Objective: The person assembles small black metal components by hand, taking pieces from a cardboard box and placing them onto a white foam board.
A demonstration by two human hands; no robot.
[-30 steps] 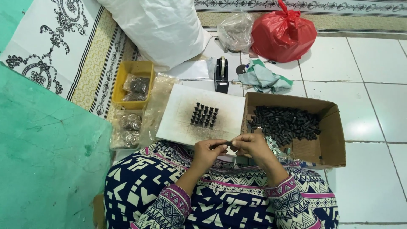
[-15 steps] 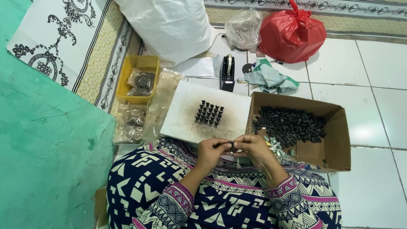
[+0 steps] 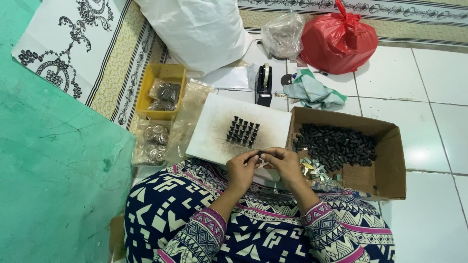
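My left hand (image 3: 242,168) and my right hand (image 3: 284,163) meet over my lap, fingertips pinched together on one small black cylindrical part (image 3: 259,155). Just beyond them lies a white board (image 3: 214,131) with a group of several black parts (image 3: 242,131) standing upright in rows. To the right, an open cardboard box (image 3: 385,165) holds a heap of loose black parts (image 3: 336,145) and some small pale pieces (image 3: 314,168) near its left corner.
A yellow tray (image 3: 163,73) with bagged metal pieces sits at the left, clear bags of round metal pieces (image 3: 155,141) below it. A black tape dispenser (image 3: 264,85), a crumpled cloth (image 3: 312,92), a red bag (image 3: 339,41), a clear bag (image 3: 282,34) and a white sack (image 3: 200,29) lie beyond.
My hands stay joined on the small part with only slight finger shifts. The view has drifted a little, so everything sits slightly lower and to the right in the frame.
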